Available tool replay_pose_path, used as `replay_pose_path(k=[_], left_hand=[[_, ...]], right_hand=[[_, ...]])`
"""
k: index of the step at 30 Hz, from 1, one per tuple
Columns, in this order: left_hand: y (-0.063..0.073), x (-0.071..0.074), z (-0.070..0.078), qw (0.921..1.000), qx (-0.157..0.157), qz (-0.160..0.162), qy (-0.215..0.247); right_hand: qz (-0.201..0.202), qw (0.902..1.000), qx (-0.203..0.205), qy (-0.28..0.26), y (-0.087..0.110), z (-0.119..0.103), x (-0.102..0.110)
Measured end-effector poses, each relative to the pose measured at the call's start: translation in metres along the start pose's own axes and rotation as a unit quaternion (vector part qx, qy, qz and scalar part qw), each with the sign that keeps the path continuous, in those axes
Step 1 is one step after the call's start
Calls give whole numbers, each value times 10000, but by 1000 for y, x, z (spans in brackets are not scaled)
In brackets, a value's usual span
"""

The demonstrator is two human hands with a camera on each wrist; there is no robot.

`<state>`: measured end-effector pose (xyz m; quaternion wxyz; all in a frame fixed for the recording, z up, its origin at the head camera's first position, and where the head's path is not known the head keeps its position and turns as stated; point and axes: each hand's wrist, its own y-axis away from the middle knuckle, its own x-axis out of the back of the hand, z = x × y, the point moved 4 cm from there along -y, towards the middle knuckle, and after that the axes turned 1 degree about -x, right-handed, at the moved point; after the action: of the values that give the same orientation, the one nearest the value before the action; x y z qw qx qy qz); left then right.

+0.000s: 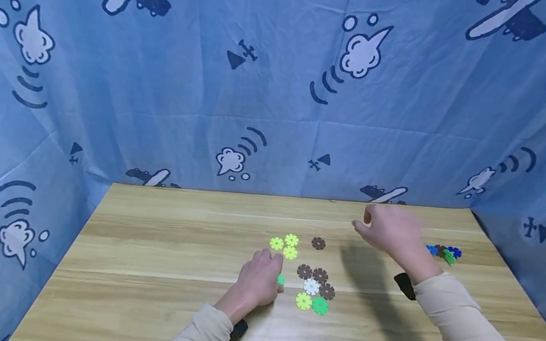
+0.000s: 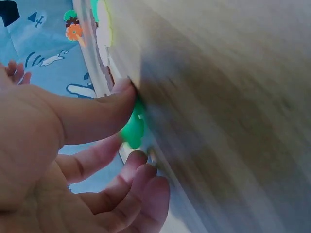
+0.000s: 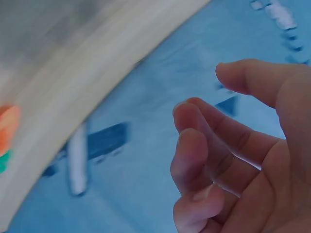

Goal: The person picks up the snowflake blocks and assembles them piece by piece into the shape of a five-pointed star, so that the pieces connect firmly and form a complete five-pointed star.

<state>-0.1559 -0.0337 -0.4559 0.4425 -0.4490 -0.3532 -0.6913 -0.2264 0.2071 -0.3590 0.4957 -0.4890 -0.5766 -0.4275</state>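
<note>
My left hand (image 1: pixel 260 278) is low over the table, pinching a green notched disc (image 2: pixel 133 127) between thumb and fingers, its face close to the wood. Just to the right lie a white disc (image 1: pixel 311 286), a yellow disc (image 1: pixel 303 301), another green disc (image 1: pixel 320 306) and a cluster of brown discs (image 1: pixel 320 275). Beyond that hand are three yellow-green discs (image 1: pixel 290 252) and a lone brown disc (image 1: pixel 318 243). My right hand (image 1: pixel 393 229) hovers above the table's back right part, fingers loosely bent, thumb apart from them, nothing between them in the right wrist view.
A pile of blue, brown and green discs (image 1: pixel 449 255) lies at the back right, partly behind the right forearm. Orange pieces (image 2: pixel 74 32) show in the left wrist view. A blue patterned cloth (image 1: pixel 286 79) hangs along the wooden table's (image 1: pixel 162 248) back and sides.
</note>
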Motion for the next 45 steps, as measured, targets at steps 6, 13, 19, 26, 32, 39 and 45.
replay_pose_path(k=[6, 13, 19, 26, 32, 39, 45], left_hand=[[9, 4, -5, 9948, -104, -406, 924], [19, 23, -7, 9852, -454, -208, 1643], [24, 45, -3, 9637, -674, 877, 2432], [28, 53, 1, 9126, -336, 892, 3976], [29, 60, 0, 8918, -328, 1227, 4342], [30, 61, 1, 8577, -408, 1175, 4988], [34, 61, 4, 8499, -314, 1344, 5085]], right_hand=[[41, 9990, 448, 71, 1, -43, 6], [173, 9958, 853, 289, -3, -72, -3], [-700, 9926, 984, 99, -12, -88, -32], [-1554, 9829, 957, -234, -19, -92, -77], [-1292, 9859, 810, -683, -20, -93, -105], [-1388, 9766, 593, -1532, -13, -85, -109], [-378, 9416, 1440, -3020, 0, -86, -83]])
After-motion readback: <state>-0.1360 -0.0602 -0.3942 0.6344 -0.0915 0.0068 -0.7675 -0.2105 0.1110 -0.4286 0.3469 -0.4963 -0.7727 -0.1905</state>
